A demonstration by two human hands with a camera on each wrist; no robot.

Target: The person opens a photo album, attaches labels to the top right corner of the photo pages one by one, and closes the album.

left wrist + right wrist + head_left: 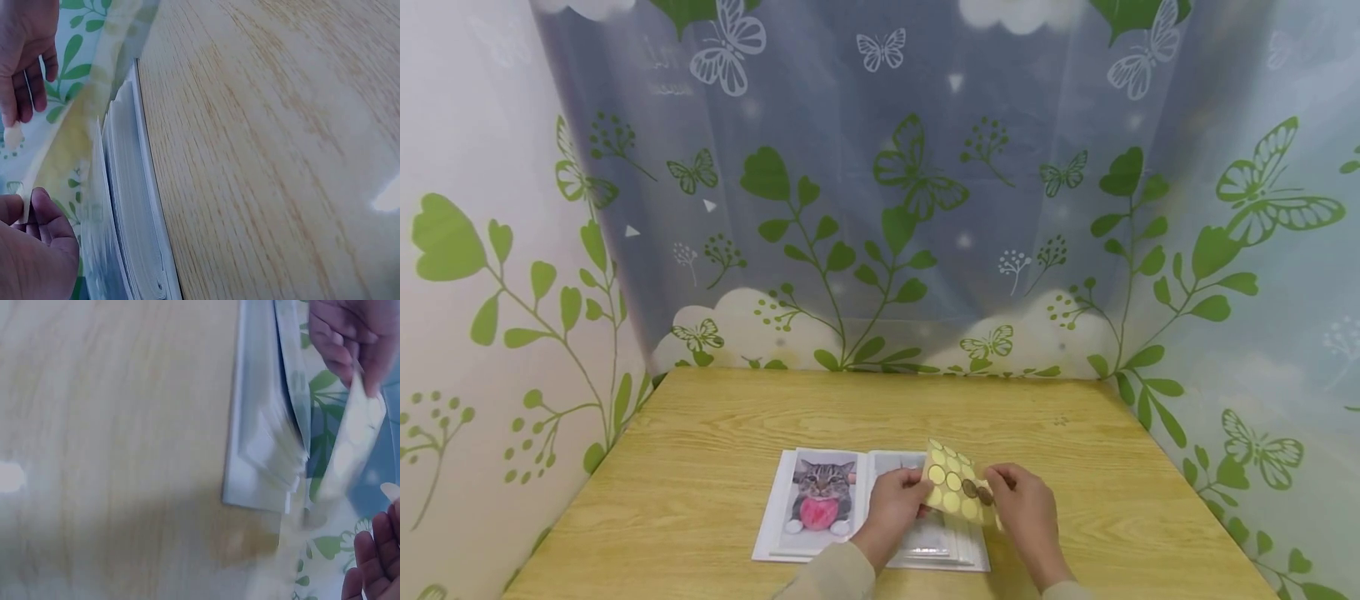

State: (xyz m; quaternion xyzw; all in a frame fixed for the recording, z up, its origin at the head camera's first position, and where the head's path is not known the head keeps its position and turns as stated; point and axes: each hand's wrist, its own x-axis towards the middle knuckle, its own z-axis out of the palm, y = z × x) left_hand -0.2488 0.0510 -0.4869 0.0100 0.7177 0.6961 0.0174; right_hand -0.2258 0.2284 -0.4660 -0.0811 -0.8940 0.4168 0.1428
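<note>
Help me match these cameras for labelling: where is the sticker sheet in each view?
Head: low, right of centre, the sticker sheet in the left hand.
Left wrist: lower left, a pale strip seen nearly edge-on.
Right wrist: right side, below the left hand's fingers.
Shared landmark: the open photo album.

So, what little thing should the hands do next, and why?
Perhaps the right hand should bring the small pale piece, maybe a sticker, down to the album. It pinches that piece apart from the sheet of gold circles, which the left hand holds, and the album lies open nearby.
</note>
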